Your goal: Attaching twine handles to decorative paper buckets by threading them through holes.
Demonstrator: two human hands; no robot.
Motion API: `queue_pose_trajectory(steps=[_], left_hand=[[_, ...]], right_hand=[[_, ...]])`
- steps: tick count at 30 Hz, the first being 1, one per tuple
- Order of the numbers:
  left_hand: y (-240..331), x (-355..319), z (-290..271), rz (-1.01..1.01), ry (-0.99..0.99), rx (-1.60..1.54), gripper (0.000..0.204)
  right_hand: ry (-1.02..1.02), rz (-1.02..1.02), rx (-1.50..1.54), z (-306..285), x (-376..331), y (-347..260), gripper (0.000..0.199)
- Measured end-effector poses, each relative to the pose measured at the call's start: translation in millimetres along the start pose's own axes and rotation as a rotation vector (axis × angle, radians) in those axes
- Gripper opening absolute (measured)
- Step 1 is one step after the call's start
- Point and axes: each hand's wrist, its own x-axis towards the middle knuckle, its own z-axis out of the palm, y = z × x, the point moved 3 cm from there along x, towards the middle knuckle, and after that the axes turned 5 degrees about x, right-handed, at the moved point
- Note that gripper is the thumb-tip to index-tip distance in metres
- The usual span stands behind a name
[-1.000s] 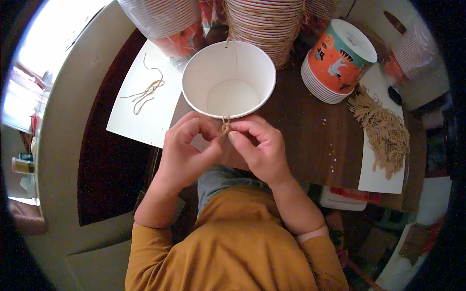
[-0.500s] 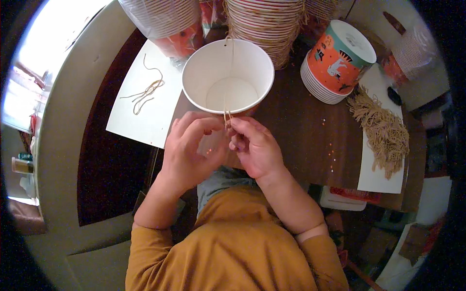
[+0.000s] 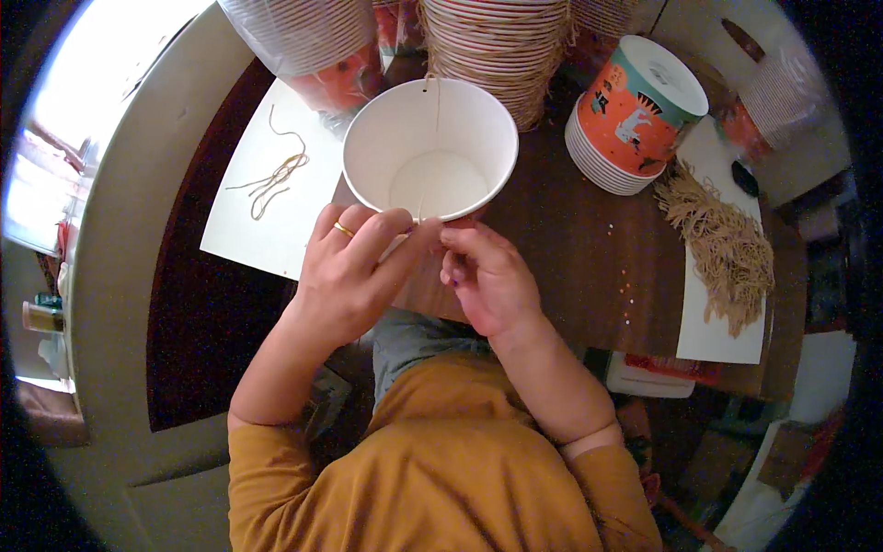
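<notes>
An open white paper bucket stands in front of me with its mouth tilted my way. Thin tan string hangs from a hole in its far rim down inside. More of that string comes over the near rim, where my fingers gather. My left hand, with a ring on one finger, has its bent fingers at the near rim, thumb and forefinger closed around the string. Close beside it my right hand pinches the string between thumb and forefinger, its other fingers curled. The fingers hide the string's end.
Nested buckets with string rise at the back, beside a plastic-wrapped stack. Upside-down orange-and-green buckets stand right. A tan string bundle lies on white card at right; loose strings lie on another sheet at left.
My left hand has moved up to the near rim, its fingers closing at the string beside my right fingertips. The right hand stays nearly in place, still pinching.
</notes>
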Motion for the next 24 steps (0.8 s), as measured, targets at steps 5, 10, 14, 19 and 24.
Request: queue_pose_trajectory(steps=[5,10,14,19,24], left_hand=[[-1.9,1.1,2.9,0.045,0.021,-0.016,0.025],[-4.6,0.1,5.1,0.018,0.042,-0.047,0.024],[-6.2,-1.6,5.2,0.002,0.045,-0.034,0.024],[-6.2,-0.8,5.7,-0.006,0.036,-0.032,0.025],[-2.4,2.0,6.6,-0.081,-0.023,-0.041,0.031]], right_hand=[[0.012,-0.006,-0.019,3.0,-1.0,-3.5,0.014],[0.048,-0.011,-0.040,3.3,-1.5,-7.0,0.013],[0.132,-0.060,-0.044,14.7,-7.0,-13.4,0.013],[0.094,-0.030,-0.122,13.2,-8.9,-14.6,0.020],[0.015,-0.111,-0.422,14.7,-10.7,-17.2,0.023]])
